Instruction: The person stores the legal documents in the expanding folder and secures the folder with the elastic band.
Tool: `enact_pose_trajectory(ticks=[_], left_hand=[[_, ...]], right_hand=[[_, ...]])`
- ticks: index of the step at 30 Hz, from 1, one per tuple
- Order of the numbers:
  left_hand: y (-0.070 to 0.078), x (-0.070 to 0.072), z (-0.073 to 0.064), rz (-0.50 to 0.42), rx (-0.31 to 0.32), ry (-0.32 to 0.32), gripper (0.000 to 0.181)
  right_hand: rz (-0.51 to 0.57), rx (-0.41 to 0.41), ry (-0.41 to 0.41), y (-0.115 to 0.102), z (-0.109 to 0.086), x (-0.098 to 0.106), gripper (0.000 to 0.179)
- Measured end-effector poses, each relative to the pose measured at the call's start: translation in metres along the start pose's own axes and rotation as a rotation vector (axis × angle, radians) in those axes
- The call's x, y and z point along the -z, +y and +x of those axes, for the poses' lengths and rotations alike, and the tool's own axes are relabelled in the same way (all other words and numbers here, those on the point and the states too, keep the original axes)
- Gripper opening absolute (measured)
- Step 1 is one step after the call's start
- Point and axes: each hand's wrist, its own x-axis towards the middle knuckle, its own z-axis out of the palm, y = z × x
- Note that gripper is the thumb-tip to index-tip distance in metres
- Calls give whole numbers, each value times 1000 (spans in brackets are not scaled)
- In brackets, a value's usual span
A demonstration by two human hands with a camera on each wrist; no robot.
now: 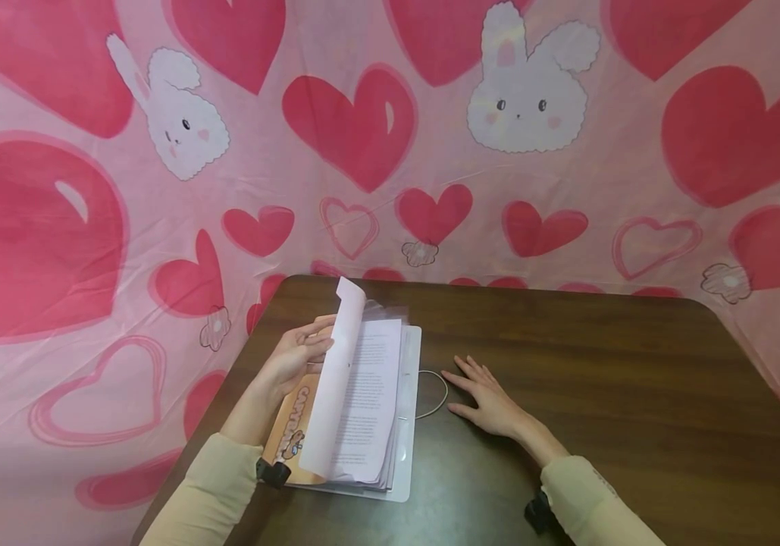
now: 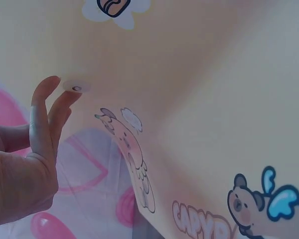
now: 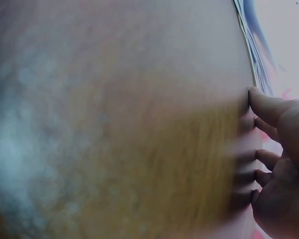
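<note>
A document folder [image 1: 408,462] lies on the table, with a capybara-printed orange cover [image 2: 204,124]. The cover is bent up, its white inner side [image 1: 328,409] curling over printed sheets [image 1: 372,402]. Beside that curl, my left hand [image 1: 287,362] holds the cover at a small white button [image 2: 76,88], its fingertips around the button. My right hand [image 1: 488,400] rests on the tabletop right of the folder, fingers spread and holding nothing. Just left of its fingertips is a thin elastic loop [image 1: 446,392] that sticks out from the folder's edge.
The brown wooden table [image 1: 608,364] extends to the right and behind the folder. A pink cloth [image 1: 444,167] with hearts and rabbits hangs along the back and left sides.
</note>
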Motion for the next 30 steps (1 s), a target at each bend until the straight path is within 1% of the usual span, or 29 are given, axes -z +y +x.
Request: enact_pose_trajectory(ticks=[8, 15, 19, 22, 26, 30], left_hand=[[-2, -3, 1, -7, -4, 1, 63], [-7, -11, 5, 12, 15, 16, 60], [-9, -15, 6, 38, 25, 26, 59], [-12, -18, 8, 67, 32, 48, 57], [-16, -23, 11, 100, 32, 72, 56], [-20, -31, 13, 110, 29, 76, 57]], right_hand=[[6, 1, 0, 1, -1, 1, 63], [15, -4, -7, 3, -1, 0, 64], [24, -4, -7, 3, -2, 0, 64], [30, 20, 15, 6, -2, -2, 64], [49, 73, 60, 12, -2, -7, 64], [71, 79, 74, 19, -1, -12, 66]])
